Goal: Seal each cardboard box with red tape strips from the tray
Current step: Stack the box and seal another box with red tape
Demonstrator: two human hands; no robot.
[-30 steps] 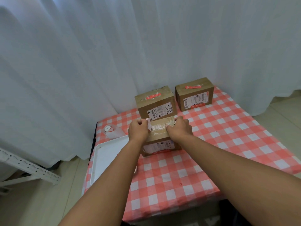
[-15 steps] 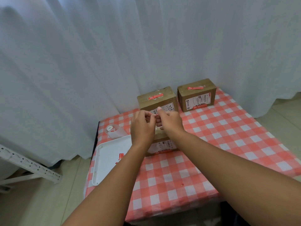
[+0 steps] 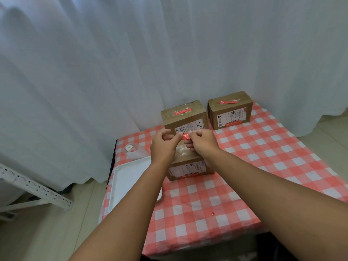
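Stretching under white curtains, the checked surface [image 3: 244, 166] carries a white tray [image 3: 128, 172] at its left edge. Left hand [image 3: 162, 146] and right hand [image 3: 202, 143] pinch one red tape strip [image 3: 185, 136] between them, above the half-hidden near box [image 3: 190, 168]; two taped boxes [image 3: 185, 117] stand behind.

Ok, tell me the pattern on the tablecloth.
The tablecloth is red-and-white check, seen in the head view.

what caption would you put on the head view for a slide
Both hands, left hand and right hand, pinch a red tape strip above the nearest cardboard box.
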